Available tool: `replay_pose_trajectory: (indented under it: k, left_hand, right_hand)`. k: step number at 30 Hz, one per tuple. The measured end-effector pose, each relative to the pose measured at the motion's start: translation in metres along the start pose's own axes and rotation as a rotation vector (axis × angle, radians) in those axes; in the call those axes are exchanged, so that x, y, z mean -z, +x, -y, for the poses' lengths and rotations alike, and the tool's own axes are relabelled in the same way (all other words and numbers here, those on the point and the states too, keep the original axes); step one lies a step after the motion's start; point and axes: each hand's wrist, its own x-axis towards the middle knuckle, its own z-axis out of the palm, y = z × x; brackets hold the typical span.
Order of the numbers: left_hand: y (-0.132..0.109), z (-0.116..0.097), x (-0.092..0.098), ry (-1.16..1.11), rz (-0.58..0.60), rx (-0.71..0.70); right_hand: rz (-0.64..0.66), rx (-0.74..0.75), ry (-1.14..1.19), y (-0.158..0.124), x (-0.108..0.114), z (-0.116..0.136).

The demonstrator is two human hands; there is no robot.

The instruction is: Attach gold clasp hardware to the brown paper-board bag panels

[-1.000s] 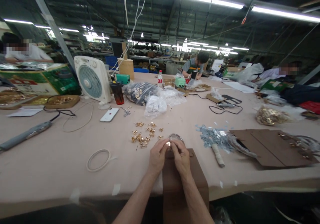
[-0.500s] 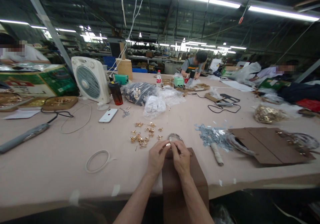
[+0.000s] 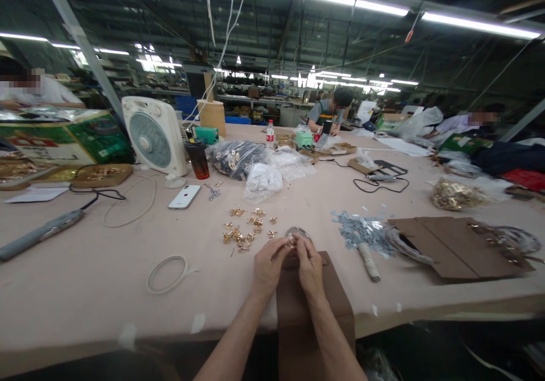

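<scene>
My left hand (image 3: 267, 266) and my right hand (image 3: 310, 266) meet fingertip to fingertip over the top edge of a brown cardboard piece (image 3: 313, 313). Both hands pinch a small shiny metal part (image 3: 290, 245) between them; its shape is too small to make out. A clear round piece (image 3: 297, 234) lies just beyond my fingers. Several small gold metal fittings (image 3: 244, 229) are scattered on the pink table (image 3: 106, 267) to the left of my hands.
A white ring of cord (image 3: 167, 273) lies left of my hands. A pile of silver scraps and a roll (image 3: 365, 239), then brown cardboard sheets (image 3: 455, 246), lie to the right. A fan (image 3: 154, 136), phone (image 3: 184, 196), cup (image 3: 199, 158) and plastic bags (image 3: 259, 168) stand farther back. Other people work at the table's far side.
My fingers have shifted slightly on the small part. The view has moved a little; nothing on the table has been moved.
</scene>
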Motion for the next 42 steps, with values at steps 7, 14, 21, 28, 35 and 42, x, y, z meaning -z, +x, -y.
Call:
replay_pose_trajectory:
  k: [7, 14, 21, 28, 35, 42]
  left_hand:
    - [-0.004, 0.006, -0.002, -0.017, 0.03, 0.045]
    - [-0.002, 0.004, -0.001, -0.02, 0.039, -0.089]
    - [-0.008, 0.006, -0.006, -0.188, 0.071, 0.073]
    - [-0.006, -0.002, -0.003, -0.058, 0.037, 0.006]
    - [-0.007, -0.007, -0.004, 0.215, 0.287, -0.034]
    - [-0.026, -0.022, -0.021, 0.662, 0.504, -0.159]
  right_hand:
    - [0.16, -0.048, 0.025, 0.0, 0.001, 0.009]
    - [0.12, -0.043, 0.097, -0.002, 0.005, 0.012]
    - [0.184, -0.148, 0.222, -0.009, 0.013, 0.01]
    - [0.16, -0.135, 0.184, -0.02, 0.019, 0.011]
    - [0.044, -0.168, 0.081, -0.027, 0.045, 0.009]
    - [-0.174, -0.191, 0.347, -0.024, 0.068, -0.01]
